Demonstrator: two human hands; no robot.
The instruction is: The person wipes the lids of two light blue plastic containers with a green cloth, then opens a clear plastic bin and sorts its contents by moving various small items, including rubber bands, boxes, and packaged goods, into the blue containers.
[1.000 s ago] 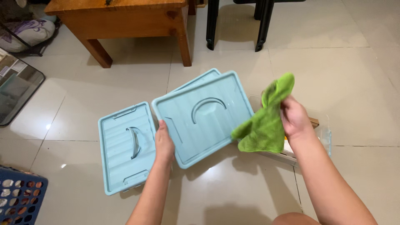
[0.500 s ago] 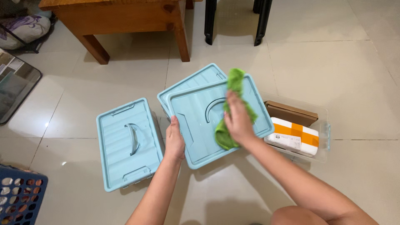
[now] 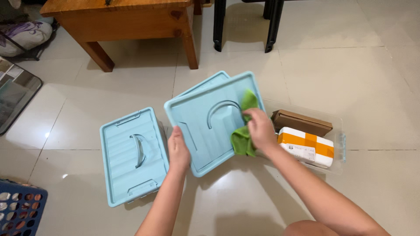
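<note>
My left hand [image 3: 178, 150] grips the near left edge of a light blue plastic lid [image 3: 205, 124], holding it tilted above the floor. My right hand [image 3: 261, 130] presses a green cloth [image 3: 243, 131] against the lid's right side, beside its moulded handle recess. A second light blue lid [image 3: 214, 81] shows just behind the held one. To the left, a light blue box with its lid shut [image 3: 133, 155] rests on the tiles.
A clear plastic bin [image 3: 339, 144] at the right holds a brown cardboard box [image 3: 302, 122] and a white and orange package [image 3: 306, 146]. A wooden table [image 3: 127, 22] and black chair legs [image 3: 245, 24] stand behind. A blue basket [image 3: 19, 214] sits at bottom left.
My right hand carried the green cloth from the air at the right onto the lid and has slid it down towards the lid's right edge. My left hand kept its grip.
</note>
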